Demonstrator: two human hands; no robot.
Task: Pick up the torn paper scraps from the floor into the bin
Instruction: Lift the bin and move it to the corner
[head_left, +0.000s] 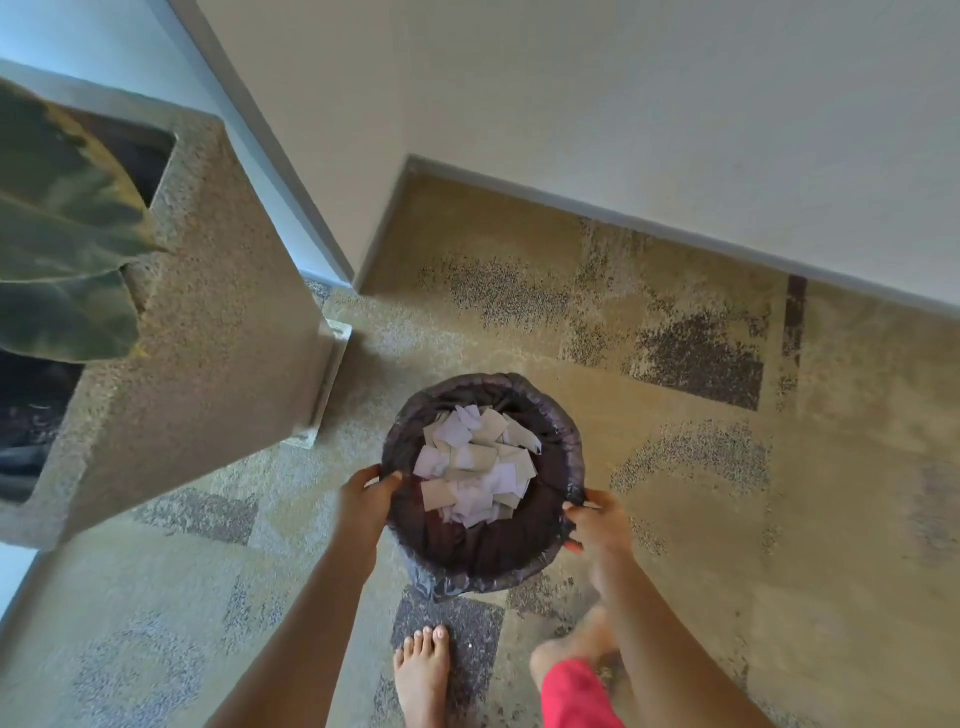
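Patterned carpet in beige with dark speckled patches runs up to a white wall with a grey skirting. Near the middle is the bin, lined with a black bag, and the scraps lie heaped inside it as a loose pile of white and tan pieces. The left hand grips the near-left rim, thumb hooked over the edge. The right hand pinches the near-right rim between fingers and thumb. Whether the bin rests on the carpet or is lifted, I cannot tell.

No scraps show on the carpet in view, so the gathering looks done or very nearly done. What may be left is a check of the floor outside the frame and under the arms, and setting the bin down where it belongs.

To the left, close to the bin, stands a tall stone-textured planter with broad leaves – the one thing to steer round. A bare foot and red shorts show just below the bin.
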